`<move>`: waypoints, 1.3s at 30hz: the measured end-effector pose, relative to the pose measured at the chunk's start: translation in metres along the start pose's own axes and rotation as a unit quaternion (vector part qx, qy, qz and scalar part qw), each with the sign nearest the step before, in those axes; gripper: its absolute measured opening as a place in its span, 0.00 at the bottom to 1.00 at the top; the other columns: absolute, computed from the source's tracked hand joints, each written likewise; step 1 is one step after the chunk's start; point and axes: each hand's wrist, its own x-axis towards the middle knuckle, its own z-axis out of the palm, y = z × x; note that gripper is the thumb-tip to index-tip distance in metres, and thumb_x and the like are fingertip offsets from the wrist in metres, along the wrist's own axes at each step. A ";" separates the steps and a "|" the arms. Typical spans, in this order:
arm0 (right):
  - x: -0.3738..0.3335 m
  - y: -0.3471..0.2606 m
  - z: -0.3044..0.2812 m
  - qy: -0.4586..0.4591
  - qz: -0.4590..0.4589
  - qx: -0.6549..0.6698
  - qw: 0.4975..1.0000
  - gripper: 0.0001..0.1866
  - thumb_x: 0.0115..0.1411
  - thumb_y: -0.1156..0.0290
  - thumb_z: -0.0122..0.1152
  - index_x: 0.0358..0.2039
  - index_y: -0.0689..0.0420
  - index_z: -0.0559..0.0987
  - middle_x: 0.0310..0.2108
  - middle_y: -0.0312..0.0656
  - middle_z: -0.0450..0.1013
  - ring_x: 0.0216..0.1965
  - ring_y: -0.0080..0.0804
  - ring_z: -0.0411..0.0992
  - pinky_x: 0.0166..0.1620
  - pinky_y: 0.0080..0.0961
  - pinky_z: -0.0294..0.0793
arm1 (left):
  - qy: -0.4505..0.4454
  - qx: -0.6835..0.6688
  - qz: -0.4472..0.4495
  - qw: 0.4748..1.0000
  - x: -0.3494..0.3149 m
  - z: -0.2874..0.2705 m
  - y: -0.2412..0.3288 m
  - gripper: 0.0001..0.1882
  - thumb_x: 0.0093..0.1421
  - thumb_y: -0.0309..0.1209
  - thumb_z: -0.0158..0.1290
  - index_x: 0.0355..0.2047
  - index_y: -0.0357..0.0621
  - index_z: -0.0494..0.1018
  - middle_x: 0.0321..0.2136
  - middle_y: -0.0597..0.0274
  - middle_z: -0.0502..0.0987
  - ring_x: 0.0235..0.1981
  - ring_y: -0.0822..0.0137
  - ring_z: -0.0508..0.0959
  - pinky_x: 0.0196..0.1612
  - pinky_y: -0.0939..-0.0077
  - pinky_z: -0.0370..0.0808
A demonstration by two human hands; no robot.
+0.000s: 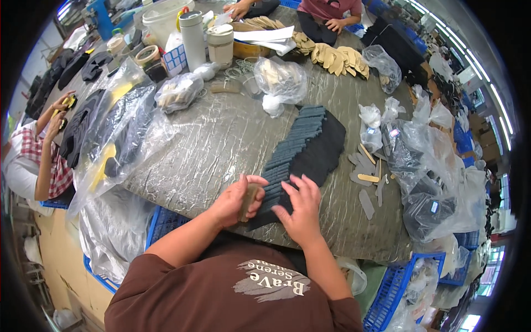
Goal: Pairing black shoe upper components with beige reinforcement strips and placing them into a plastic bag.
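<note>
Blue-grey pieces point(294, 143) in ridged layers

White letters point(276, 279), upside down, on a grey smudgy patch point(251, 290), on the front of a brown shirt point(204, 296), small labels point(435, 206) on see-through bags point(431, 138) at the right, too tiny to read

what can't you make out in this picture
Head view:
tan piece: full outline, partly hidden by the left hand
dark pieces: the part behind the right hand
small label on the clear bag at right: print too small to read
co-worker in a maroon shirt: cut off by the upper edge
</note>
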 end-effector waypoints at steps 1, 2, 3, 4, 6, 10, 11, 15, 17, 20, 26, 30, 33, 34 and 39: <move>-0.003 -0.003 -0.005 0.046 0.024 0.129 0.990 0.27 0.47 0.60 0.67 0.47 0.56 0.75 0.53 0.46 0.68 0.58 0.49 0.60 0.56 0.51 0.56 | -0.001 -0.002 -0.005 1.000 0.003 0.002 -0.002 0.20 0.68 0.46 0.38 0.50 0.45 0.63 0.28 0.66 0.65 0.21 0.74 0.64 0.23 0.81 0.66; -0.001 -0.018 -0.013 0.096 0.037 0.140 0.985 0.11 0.48 0.72 0.66 0.33 0.60 0.79 0.34 0.40 0.76 0.40 0.41 0.71 0.45 0.38 0.67 | -0.055 0.139 0.068 0.986 0.003 0.005 -0.007 0.25 0.66 0.50 0.38 0.52 0.43 0.62 0.29 0.66 0.65 0.21 0.75 0.64 0.24 0.83 0.65; -0.004 -0.026 -0.013 0.098 0.047 0.134 0.985 0.11 0.48 0.72 0.66 0.33 0.60 0.79 0.34 0.40 0.76 0.40 0.41 0.71 0.45 0.38 0.67 | -0.117 0.277 0.140 0.943 0.004 0.008 -0.007 0.30 0.65 0.54 0.38 0.54 0.42 0.61 0.29 0.66 0.65 0.21 0.75 0.63 0.24 0.84 0.64; -0.008 -0.032 -0.013 0.079 0.099 0.225 0.966 0.08 0.50 0.75 0.64 0.32 0.62 0.79 0.30 0.40 0.75 0.33 0.33 0.70 0.38 0.30 0.67 | -0.133 0.343 0.121 0.922 0.002 0.009 -0.008 0.37 0.62 0.60 0.38 0.56 0.38 0.59 0.31 0.63 0.65 0.23 0.71 0.64 0.26 0.80 0.65; -0.012 -0.040 -0.010 0.078 0.135 0.316 0.936 0.03 0.53 0.80 0.61 0.28 0.67 0.78 0.25 0.40 0.74 0.23 0.19 0.67 0.27 0.17 0.65 | -0.128 0.482 0.217 0.839 0.004 0.008 -0.014 0.45 0.57 0.66 0.38 0.58 0.37 0.57 0.33 0.54 0.65 0.29 0.59 0.68 0.31 0.66 0.68; -0.019 -0.048 -0.019 0.041 0.182 0.314 0.931 0.05 0.53 0.76 0.61 0.29 0.64 0.79 0.25 0.46 0.75 0.23 0.33 0.72 0.28 0.25 0.70 | -0.131 0.583 0.242 0.764 0.001 0.011 -0.012 0.49 0.53 0.70 0.37 0.58 0.37 0.56 0.34 0.49 0.65 0.31 0.50 0.70 0.33 0.60 0.69; -0.021 -0.049 -0.018 0.045 0.183 0.324 0.927 0.05 0.54 0.76 0.61 0.29 0.65 0.79 0.24 0.44 0.74 0.23 0.29 0.72 0.27 0.24 0.69 | -0.135 0.584 0.239 0.764 0.000 0.011 -0.012 0.49 0.53 0.70 0.37 0.58 0.37 0.56 0.34 0.49 0.65 0.31 0.50 0.70 0.33 0.60 0.69; -0.028 -0.053 -0.016 0.041 0.218 0.398 0.890 0.03 0.54 0.78 0.60 0.29 0.65 0.78 0.23 0.37 0.73 0.24 0.18 0.69 0.26 0.18 0.67 | -0.165 0.585 0.224 0.762 -0.002 0.012 -0.009 0.49 0.53 0.69 0.38 0.58 0.38 0.57 0.34 0.48 0.65 0.31 0.48 0.69 0.33 0.60 0.69; -0.032 -0.054 -0.014 0.042 0.237 0.425 0.873 0.03 0.54 0.79 0.60 0.28 0.65 0.78 0.23 0.35 0.73 0.24 0.15 0.68 0.26 0.16 0.66 | -0.174 0.578 0.218 0.767 -0.003 0.013 -0.010 0.48 0.53 0.69 0.38 0.58 0.37 0.57 0.34 0.48 0.65 0.31 0.48 0.69 0.33 0.60 0.69; -0.037 -0.057 -0.009 0.036 0.271 0.481 0.833 0.02 0.56 0.79 0.59 0.28 0.63 0.78 0.24 0.32 0.72 0.25 0.13 0.67 0.27 0.13 0.65 | -0.175 0.557 0.252 0.772 -0.002 0.011 -0.019 0.51 0.52 0.72 0.36 0.56 0.34 0.58 0.33 0.50 0.67 0.32 0.52 0.69 0.37 0.60 0.68; -0.044 -0.057 0.002 0.049 0.237 0.647 0.723 0.03 0.60 0.78 0.54 0.33 0.63 0.76 0.26 0.32 0.72 0.27 0.13 0.67 0.30 0.11 0.66 | -0.105 0.210 -0.004 0.972 -0.020 0.018 -0.023 0.30 0.65 0.53 0.39 0.53 0.39 0.63 0.25 0.69 0.71 0.21 0.80 0.67 0.24 0.86 0.64; -0.047 -0.063 -0.005 0.030 0.224 0.538 0.812 0.03 0.58 0.78 0.57 0.31 0.64 0.77 0.25 0.32 0.72 0.25 0.14 0.67 0.28 0.12 0.66 | -0.135 0.320 0.138 0.928 -0.022 0.012 -0.026 0.33 0.64 0.56 0.38 0.53 0.37 0.63 0.28 0.62 0.70 0.23 0.71 0.70 0.27 0.78 0.67; -0.049 -0.066 -0.013 0.030 0.210 0.484 0.849 0.02 0.56 0.80 0.59 0.29 0.65 0.78 0.25 0.33 0.72 0.24 0.15 0.67 0.27 0.13 0.66 | -0.123 0.538 0.330 0.766 -0.023 0.018 -0.024 0.37 0.62 0.59 0.37 0.53 0.35 0.62 0.32 0.53 0.68 0.28 0.59 0.70 0.31 0.68 0.69; -0.050 -0.066 -0.015 0.033 0.201 0.469 0.859 0.01 0.55 0.81 0.60 0.28 0.65 0.78 0.25 0.33 0.73 0.24 0.14 0.67 0.27 0.13 0.66 | -0.119 0.559 0.306 0.762 -0.028 0.022 -0.023 0.38 0.61 0.60 0.38 0.53 0.35 0.62 0.34 0.50 0.67 0.31 0.53 0.70 0.34 0.65 0.68; -0.057 -0.059 -0.012 0.050 0.158 0.441 0.882 0.01 0.54 0.81 0.61 0.28 0.66 0.78 0.24 0.33 0.73 0.24 0.14 0.67 0.27 0.13 0.66 | -0.110 0.601 0.293 0.736 -0.033 0.026 -0.030 0.39 0.60 0.61 0.38 0.54 0.35 0.61 0.34 0.46 0.66 0.33 0.48 0.69 0.36 0.62 0.68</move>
